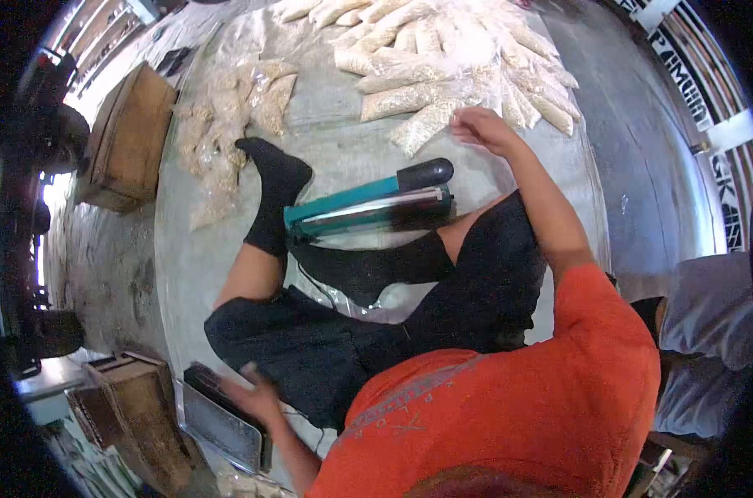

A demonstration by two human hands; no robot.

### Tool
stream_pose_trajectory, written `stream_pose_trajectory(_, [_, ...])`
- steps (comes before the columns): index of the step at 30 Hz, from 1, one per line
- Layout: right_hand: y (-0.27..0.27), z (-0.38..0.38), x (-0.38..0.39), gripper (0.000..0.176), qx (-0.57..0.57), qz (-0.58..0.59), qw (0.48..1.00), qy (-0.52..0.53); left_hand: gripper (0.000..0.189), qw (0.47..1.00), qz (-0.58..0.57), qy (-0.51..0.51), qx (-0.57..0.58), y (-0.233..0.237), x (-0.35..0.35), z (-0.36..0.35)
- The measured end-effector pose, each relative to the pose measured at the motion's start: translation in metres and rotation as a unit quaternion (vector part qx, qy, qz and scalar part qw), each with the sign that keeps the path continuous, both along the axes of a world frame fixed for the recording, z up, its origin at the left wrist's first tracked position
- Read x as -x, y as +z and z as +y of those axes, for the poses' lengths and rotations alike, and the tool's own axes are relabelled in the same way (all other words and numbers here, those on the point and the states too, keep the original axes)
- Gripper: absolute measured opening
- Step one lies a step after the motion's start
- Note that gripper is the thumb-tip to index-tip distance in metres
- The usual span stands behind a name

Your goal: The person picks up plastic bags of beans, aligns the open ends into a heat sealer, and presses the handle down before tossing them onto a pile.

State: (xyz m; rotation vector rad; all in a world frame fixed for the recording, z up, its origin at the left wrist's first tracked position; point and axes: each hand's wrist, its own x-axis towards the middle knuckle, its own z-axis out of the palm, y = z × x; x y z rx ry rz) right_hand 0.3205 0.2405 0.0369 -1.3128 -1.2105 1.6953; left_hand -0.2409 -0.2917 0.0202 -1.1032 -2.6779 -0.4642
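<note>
My right hand (483, 131) is at the near end of the pile of filled clear bags (426, 124). Its fingers are loosely bent and apart beside one bag, with no clear grip on it. Low on the left, my left hand (256, 398) has its thumb and fingers spread, next to a dark object at the edge of a grey metal-rimmed tray (219, 423). A teal and black bar-shaped sealer (352, 203) lies between my legs, against my foot in a black sock. Some clear plastic (372, 307) shows beneath my leg.
More filled bags (235, 108) lie loosely at the upper left of the pale mat (327, 91). Wooden boxes (132, 137) stand along the left side. A person in grey clothing (708, 307) is at the right edge.
</note>
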Motion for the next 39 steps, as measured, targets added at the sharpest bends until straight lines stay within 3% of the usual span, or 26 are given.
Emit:
stream_pose_trajectory(2, [-0.007, 0.037, 0.024, 0.039, 0.013, 0.060, 0.996, -0.058, 0.095, 0.998, -0.047, 0.048, 0.020, 0.042, -0.085, 0.078])
stream_pose_trajectory(4, [-0.025, 0.096, 0.027, 0.041, 0.024, 0.119, 0.985, -0.121, 0.098, 0.995, -0.073, 0.065, 0.033, 0.045, -0.073, 0.094])
stream_pose_trajectory(5, [-0.050, 0.138, 0.018, 0.044, -0.121, -0.130, 0.980, -0.084, 0.102, 0.989, -0.108, 0.089, 0.048, 0.045, -0.069, 0.097])
stream_pose_trajectory(6, [-0.069, 0.165, 0.015, 0.047, -0.257, -0.368, 0.893, -0.036, 0.100, 0.989, -0.103, 0.095, 0.044, 0.042, -0.067, 0.097])
stream_pose_trajectory(7, [-0.061, 0.165, 0.025, 0.047, -0.252, -0.364, 0.896, -0.032, 0.100, 0.989, -0.098, 0.099, 0.049, 0.035, -0.062, 0.089])
stream_pose_trajectory(10, [-0.053, 0.194, 0.039, 0.045, -0.032, -0.199, 0.948, -0.245, 0.099, 0.996, -0.081, 0.035, 0.023, 0.023, -0.046, 0.087])
stream_pose_trajectory(11, [-0.070, 0.213, 0.036, 0.048, -0.178, -0.390, 0.875, -0.225, 0.099, 0.995, -0.084, 0.048, 0.026, 0.026, -0.050, 0.092])
stream_pose_trajectory(12, [-0.085, 0.225, 0.032, 0.053, -0.312, -0.558, 0.744, -0.192, 0.098, 0.994, -0.089, 0.061, 0.028, 0.028, -0.053, 0.096])
stream_pose_trajectory(16, [0.035, 0.146, 0.068, 0.037, -0.381, -0.426, 0.785, -0.239, 0.099, 0.991, -0.087, 0.094, 0.046, 0.032, -0.057, 0.107])
stream_pose_trajectory(18, [0.068, 0.110, 0.074, 0.029, -0.517, -0.339, 0.733, -0.285, 0.096, 0.993, -0.083, 0.081, 0.026, 0.027, -0.051, 0.101])
stream_pose_trajectory(19, [0.089, 0.088, 0.070, 0.021, -0.614, -0.399, 0.615, -0.291, 0.096, 0.992, -0.086, 0.084, 0.023, 0.026, -0.051, 0.098])
stream_pose_trajectory(20, [0.120, 0.050, 0.076, 0.015, -0.609, -0.345, 0.636, -0.326, 0.090, 0.994, -0.002, 0.077, 0.079, 0.025, -0.052, 0.097])
stream_pose_trajectory(21, [0.135, 0.032, 0.064, 0.011, -0.667, -0.327, 0.587, -0.322, 0.084, 0.985, 0.081, 0.067, 0.135, 0.024, -0.054, 0.098])
stream_pose_trajectory(22, [0.152, 0.009, 0.056, 0.010, -0.694, -0.297, 0.570, -0.324, 0.084, 0.986, 0.074, 0.064, 0.133, 0.035, -0.065, 0.108])
stream_pose_trajectory(23, [0.162, -0.006, 0.042, 0.008, -0.736, -0.294, 0.524, -0.311, 0.076, 0.993, 0.095, -0.048, 0.050, 0.059, -0.087, 0.127])
stream_pose_trajectory(24, [0.172, -0.031, 0.048, 0.007, -0.718, -0.121, 0.610, -0.313, 0.068, 0.981, 0.114, -0.153, -0.032, 0.078, -0.111, 0.141])
stream_pose_trajectory(27, [0.212, -0.112, 0.062, 0.023, -0.635, -0.065, 0.722, -0.268, 0.053, 0.887, 0.030, -0.391, -0.243, 0.095, -0.176, 0.174])
stream_pose_trajectory(30, [0.206, -0.185, 0.095, 0.029, -0.533, -0.044, 0.795, -0.286, 0.070, 0.786, -0.229, -0.547, -0.176, 0.096, -0.233, 0.211])
stream_pose_trajectory(31, [0.197, -0.207, 0.105, 0.030, -0.542, -0.062, 0.794, -0.268, 0.070, 0.789, -0.228, -0.544, -0.173, 0.093, -0.247, 0.209])
stream_pose_trajectory(32, [0.170, -0.225, 0.112, 0.030, -0.542, -0.071, 0.789, -0.280, 0.073, 0.769, -0.355, -0.512, -0.142, 0.089, -0.260, 0.206])
stream_pose_trajectory(33, [0.153, -0.250, 0.102, 0.025, -0.597, -0.242, 0.745, -0.171, 0.075, 0.735, -0.475, -0.472, -0.110, 0.085, -0.267, 0.203])
stream_pose_trajectory(34, [0.134, -0.262, 0.116, 0.016, -0.585, -0.103, 0.793, -0.140, 0.075, 0.735, -0.474, -0.473, -0.110, 0.077, -0.266, 0.199])
stream_pose_trajectory(35, [0.121, -0.279, 0.123, 0.018, -0.568, -0.184, 0.797, -0.092, 0.068, 0.689, -0.541, -0.464, -0.133, 0.068, -0.261, 0.191])
stream_pose_trajectory(36, [0.108, -0.301, 0.135, 0.020, -0.415, -0.152, 0.894, -0.075, 0.060, 0.639, -0.605, -0.450, -0.151, 0.063, -0.255, 0.184])
stream_pose_trajectory(37, [0.098, -0.309, 0.141, 0.020, -0.405, -0.154, 0.898, -0.080, 0.060, 0.639, -0.610, -0.448, -0.140, 0.061, -0.250, 0.176])
stream_pose_trajectory(39, [0.083, -0.326, 0.148, 0.022, -0.255, -0.176, 0.951, 0.027, 0.034, 0.727, -0.566, -0.371, -0.115, 0.060, -0.239, 0.158])
